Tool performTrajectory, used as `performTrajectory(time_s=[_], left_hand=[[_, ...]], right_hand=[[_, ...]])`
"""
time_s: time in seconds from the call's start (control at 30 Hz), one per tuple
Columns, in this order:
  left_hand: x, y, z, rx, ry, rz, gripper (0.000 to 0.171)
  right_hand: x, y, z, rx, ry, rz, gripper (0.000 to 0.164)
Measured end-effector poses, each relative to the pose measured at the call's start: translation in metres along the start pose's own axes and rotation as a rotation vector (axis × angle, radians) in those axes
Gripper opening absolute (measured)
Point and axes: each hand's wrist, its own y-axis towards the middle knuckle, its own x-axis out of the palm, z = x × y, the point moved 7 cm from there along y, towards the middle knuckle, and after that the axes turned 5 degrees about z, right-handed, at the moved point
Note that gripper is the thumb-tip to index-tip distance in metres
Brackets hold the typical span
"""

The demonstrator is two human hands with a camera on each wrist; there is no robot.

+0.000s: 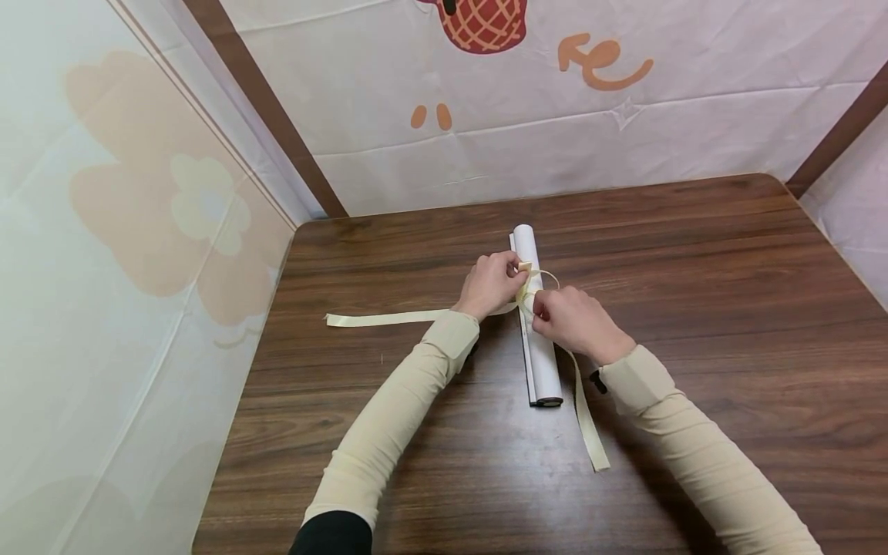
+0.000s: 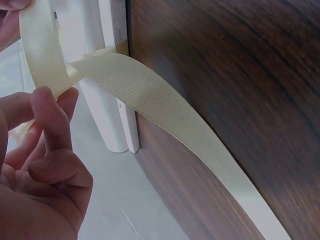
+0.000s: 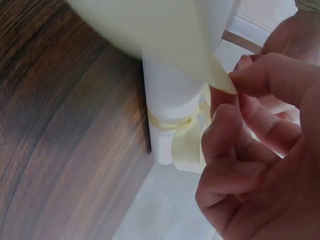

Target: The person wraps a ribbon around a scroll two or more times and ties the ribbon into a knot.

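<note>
A white roll [image 1: 546, 374] with a flat strip along its left side lies lengthwise on the table. Round its middle goes a cream ribbon [image 1: 388, 317], its ends trailing left and toward the front right. My left hand [image 1: 489, 284] pinches a loop of this ribbon just above the roll; the left wrist view shows the loop [image 2: 45, 55] between thumb and fingers. From the right, my right hand [image 1: 574, 317] pinches another length of ribbon [image 3: 217, 77] between thumb and forefinger. The right wrist view also shows a band of ribbon [image 3: 167, 123] tight round the roll.
The dark wood-grain table [image 1: 728, 324] extends on both sides of the roll. A pale printed curtain [image 1: 388, 177] hangs behind its far edge, and another pale sheet with a flower [image 1: 173, 231] stands along the left.
</note>
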Motion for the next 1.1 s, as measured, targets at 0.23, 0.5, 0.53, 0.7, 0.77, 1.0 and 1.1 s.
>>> performTrajectory(time_s=[0.23,0.5,0.53,0.7,0.77,1.0,1.1], left_hand=[[-0.001,-0.001,-0.002,0.006,-0.016,-0.004,0.009],[-0.002,-0.003,-0.003,0.009,-0.03,-0.002,0.008],[-0.002,-0.004,-0.003,0.009,-0.03,-0.002,0.009],[-0.002,-0.004,-0.004,0.008,-0.035,0.003,0.008],[-0.003,-0.004,-0.004,0.01,-0.039,0.005,0.008],[-0.004,-0.003,-0.006,0.01,-0.061,0.004,0.008],[-0.003,-0.003,-0.006,0.008,-0.059,-0.001,0.008]], right_hand=[[-0.011,0.002,0.013,0.065,0.095,0.104,0.006],[-0.016,0.003,0.023,0.075,0.125,0.237,0.009],[-0.016,0.003,0.023,0.07,0.13,0.248,0.009],[-0.017,0.006,0.03,0.095,0.155,0.25,0.01],[-0.018,0.005,0.032,0.111,0.155,0.228,0.011],[-0.024,0.004,0.034,0.118,0.135,0.176,0.013],[-0.027,0.004,0.033,0.102,0.119,0.164,0.012]])
